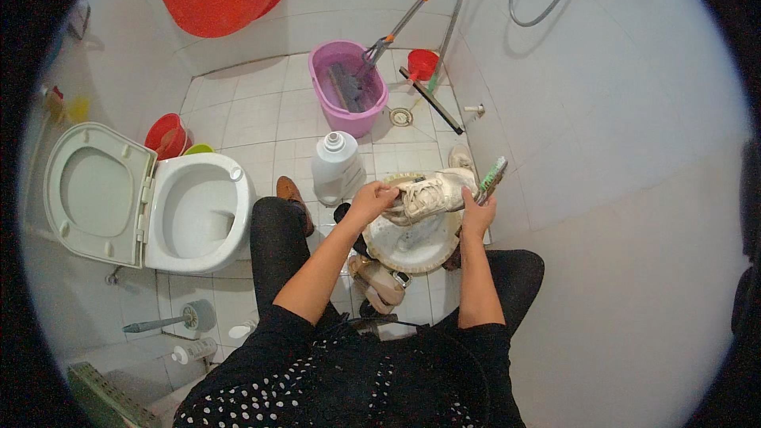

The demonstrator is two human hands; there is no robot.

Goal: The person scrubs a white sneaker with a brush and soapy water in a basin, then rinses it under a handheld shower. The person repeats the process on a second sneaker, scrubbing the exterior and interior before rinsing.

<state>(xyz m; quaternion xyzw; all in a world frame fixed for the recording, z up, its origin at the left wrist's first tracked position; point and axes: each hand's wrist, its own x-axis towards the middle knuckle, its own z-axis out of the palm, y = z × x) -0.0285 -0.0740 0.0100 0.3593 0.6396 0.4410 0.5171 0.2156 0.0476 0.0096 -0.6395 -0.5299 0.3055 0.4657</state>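
Note:
Between my two hands, above a basin, is a white lace-up shoe [429,195] with its laces towards me. My left hand [373,201] grips the shoe's left end. My right hand [477,214] holds its right end together with a scrub brush [492,177], whose bristles look green and white. Below the shoe stands the round basin [410,266] with sudsy water. Another light shoe [461,157] rests just beyond the basin, partly hidden. Left of the basin stands a large white plastic bottle [336,169] with no cap on its neck. Beige sandals [378,286] lie on the near side.
A purple mop bucket [351,120] with a mop head in it stands ahead, near a floor squeegee [431,100], a red dipper [423,64] and a floor drain [401,117]. An open toilet [238,220] and a red bucket [167,135] are on the left. A tiled wall rises at right.

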